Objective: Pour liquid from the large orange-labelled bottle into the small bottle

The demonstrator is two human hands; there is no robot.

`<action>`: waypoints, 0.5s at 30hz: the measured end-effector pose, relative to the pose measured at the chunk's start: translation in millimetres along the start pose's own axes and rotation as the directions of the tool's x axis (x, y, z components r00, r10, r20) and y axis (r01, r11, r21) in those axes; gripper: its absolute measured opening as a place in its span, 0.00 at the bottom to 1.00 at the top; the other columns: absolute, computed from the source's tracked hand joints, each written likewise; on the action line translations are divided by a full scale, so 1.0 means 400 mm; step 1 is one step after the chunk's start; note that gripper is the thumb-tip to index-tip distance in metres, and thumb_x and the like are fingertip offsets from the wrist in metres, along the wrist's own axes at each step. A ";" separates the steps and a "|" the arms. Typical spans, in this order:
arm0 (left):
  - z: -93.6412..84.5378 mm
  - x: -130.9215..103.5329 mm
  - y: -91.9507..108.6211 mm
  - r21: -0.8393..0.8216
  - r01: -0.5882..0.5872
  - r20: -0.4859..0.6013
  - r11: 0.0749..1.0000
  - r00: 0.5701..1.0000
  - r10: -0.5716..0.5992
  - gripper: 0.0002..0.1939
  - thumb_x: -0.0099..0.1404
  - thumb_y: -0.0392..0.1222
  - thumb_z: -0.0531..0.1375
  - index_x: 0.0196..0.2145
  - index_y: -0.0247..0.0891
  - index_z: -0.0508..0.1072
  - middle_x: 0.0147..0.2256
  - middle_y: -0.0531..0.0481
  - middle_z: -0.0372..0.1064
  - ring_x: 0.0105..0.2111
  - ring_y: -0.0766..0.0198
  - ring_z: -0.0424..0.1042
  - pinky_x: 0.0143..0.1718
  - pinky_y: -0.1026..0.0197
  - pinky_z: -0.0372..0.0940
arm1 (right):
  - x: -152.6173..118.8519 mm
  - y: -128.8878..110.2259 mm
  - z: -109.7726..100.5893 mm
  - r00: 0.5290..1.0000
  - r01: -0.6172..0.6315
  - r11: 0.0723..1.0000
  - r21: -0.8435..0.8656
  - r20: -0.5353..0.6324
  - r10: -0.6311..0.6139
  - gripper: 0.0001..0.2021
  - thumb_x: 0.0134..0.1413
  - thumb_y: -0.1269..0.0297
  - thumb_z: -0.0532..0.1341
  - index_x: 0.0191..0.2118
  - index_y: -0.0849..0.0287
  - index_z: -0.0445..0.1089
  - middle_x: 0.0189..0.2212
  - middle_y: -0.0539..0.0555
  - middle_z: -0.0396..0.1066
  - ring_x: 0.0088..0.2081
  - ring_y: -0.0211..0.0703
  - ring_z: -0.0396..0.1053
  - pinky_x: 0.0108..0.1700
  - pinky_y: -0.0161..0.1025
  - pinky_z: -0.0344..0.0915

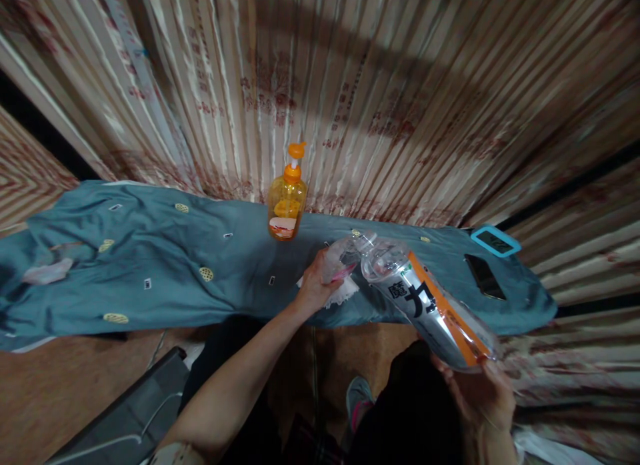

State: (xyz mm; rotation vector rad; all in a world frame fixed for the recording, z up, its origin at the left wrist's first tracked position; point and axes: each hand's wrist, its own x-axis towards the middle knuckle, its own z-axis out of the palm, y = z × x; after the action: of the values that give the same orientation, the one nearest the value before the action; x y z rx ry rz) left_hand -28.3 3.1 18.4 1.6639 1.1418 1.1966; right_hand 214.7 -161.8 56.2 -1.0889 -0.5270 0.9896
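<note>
Remotely, I look down past the person's left hand (316, 285), its fingers closed around a clear plastic piece (343, 255) with a streak of pink at its lower side. The right hand (483, 391) supports the base of a large clear bottle (430, 305) with a silver and orange label, its fingers grasping the lower end. The bottle tilts, neck towards the left hand, above the front edge of a teal patterned cloth (185, 291).

As for progress, I judge that both plastic items are up in the hands, with their narrow ends brought close together; whether these are joined, I cannot tell. Neither hand is at the orange pump bottle (287, 208), which stands upright near the far edge, around the middle.

A white frilly tissue (345, 293) shows beside and beneath the left hand. Near the right end lies a dark phone (485, 277), with a blue-framed digital display (496, 241) at the far right corner. A pale crumpled scrap (49, 271) lies towards the left end. Behind hangs a pleated, printed curtain (320, 71); below, I see brown floor (40, 391) and a grey shoe (359, 393).
</note>
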 end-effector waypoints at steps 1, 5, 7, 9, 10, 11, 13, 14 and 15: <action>0.000 0.000 0.000 -0.004 0.000 0.004 1.000 1.000 0.000 0.32 0.51 0.32 0.65 0.53 0.39 0.60 0.44 0.48 0.72 0.43 0.57 0.72 0.47 0.55 0.68 | 0.000 0.000 -0.002 1.000 0.005 1.000 -0.001 -0.004 -0.005 0.24 0.42 0.59 0.65 0.50 0.50 0.70 0.48 0.55 0.72 0.32 0.43 0.68 0.25 0.39 0.68; 0.000 0.000 0.000 -0.006 0.000 0.007 1.000 1.000 0.000 0.31 0.51 0.33 0.65 0.52 0.39 0.60 0.43 0.50 0.72 0.42 0.58 0.73 0.45 0.56 0.68 | -0.002 -0.004 0.008 0.999 -0.018 1.000 0.006 -0.037 0.018 0.25 0.39 0.59 0.67 0.49 0.50 0.70 0.49 0.54 0.71 0.34 0.43 0.68 0.26 0.39 0.69; 0.001 0.000 -0.002 -0.003 -0.002 0.005 1.000 1.000 0.002 0.31 0.51 0.33 0.65 0.52 0.39 0.60 0.44 0.49 0.72 0.42 0.58 0.73 0.46 0.56 0.68 | -0.004 -0.009 0.021 0.998 -0.029 1.000 0.009 -0.053 0.029 0.26 0.36 0.57 0.68 0.48 0.51 0.71 0.49 0.54 0.71 0.31 0.42 0.68 0.23 0.38 0.67; 0.002 0.000 -0.007 -0.002 -0.011 0.002 1.000 1.000 0.011 0.32 0.51 0.34 0.65 0.53 0.39 0.60 0.45 0.49 0.72 0.43 0.57 0.73 0.47 0.55 0.68 | -0.006 -0.012 0.034 0.997 -0.026 1.000 0.012 -0.071 0.027 0.28 0.33 0.57 0.69 0.48 0.52 0.71 0.49 0.55 0.72 0.29 0.41 0.67 0.20 0.37 0.65; 0.003 0.000 -0.010 0.000 -0.016 0.001 1.000 1.000 0.016 0.33 0.51 0.34 0.66 0.53 0.40 0.59 0.45 0.49 0.71 0.44 0.57 0.72 0.48 0.55 0.67 | -0.007 -0.013 0.039 0.996 -0.030 1.000 0.009 -0.078 0.031 0.29 0.32 0.56 0.69 0.48 0.52 0.71 0.49 0.55 0.72 0.29 0.41 0.67 0.20 0.36 0.65; 0.004 0.000 -0.012 0.003 -0.020 -0.001 1.000 1.000 0.020 0.34 0.50 0.34 0.66 0.53 0.40 0.59 0.46 0.49 0.71 0.44 0.57 0.72 0.49 0.54 0.67 | -0.008 -0.013 0.042 0.996 -0.035 0.999 0.006 -0.079 0.035 0.29 0.32 0.56 0.69 0.48 0.52 0.71 0.49 0.55 0.72 0.30 0.42 0.68 0.20 0.36 0.65; 0.004 0.001 -0.015 0.009 -0.022 -0.005 1.000 1.000 0.023 0.34 0.50 0.34 0.66 0.54 0.40 0.59 0.46 0.49 0.71 0.45 0.57 0.72 0.49 0.54 0.67 | -0.008 -0.012 0.043 0.997 -0.034 0.999 -0.002 -0.071 0.034 0.29 0.33 0.56 0.69 0.48 0.52 0.71 0.49 0.55 0.72 0.31 0.43 0.69 0.20 0.36 0.65; 0.004 0.001 -0.015 0.013 -0.022 -0.005 1.000 1.000 0.022 0.34 0.50 0.34 0.66 0.54 0.40 0.59 0.46 0.48 0.71 0.45 0.57 0.72 0.49 0.54 0.67 | -0.009 -0.012 0.042 0.997 -0.026 1.000 -0.002 -0.070 0.025 0.29 0.33 0.56 0.69 0.48 0.53 0.71 0.49 0.56 0.72 0.30 0.43 0.69 0.19 0.36 0.64; 0.004 0.001 -0.015 0.017 -0.019 -0.003 1.000 1.000 0.020 0.34 0.50 0.34 0.66 0.54 0.39 0.59 0.46 0.48 0.71 0.44 0.57 0.72 0.49 0.54 0.67 | -0.009 -0.011 0.040 0.998 -0.020 1.000 0.000 -0.068 0.020 0.28 0.33 0.56 0.69 0.48 0.53 0.72 0.49 0.56 0.72 0.28 0.41 0.68 0.19 0.36 0.64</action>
State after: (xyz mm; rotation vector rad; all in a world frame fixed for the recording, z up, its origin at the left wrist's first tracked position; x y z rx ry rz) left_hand -27.9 5.1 12.7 1.6897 1.1427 1.2054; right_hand 202.3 -157.5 67.2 -1.1263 -0.4621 0.9667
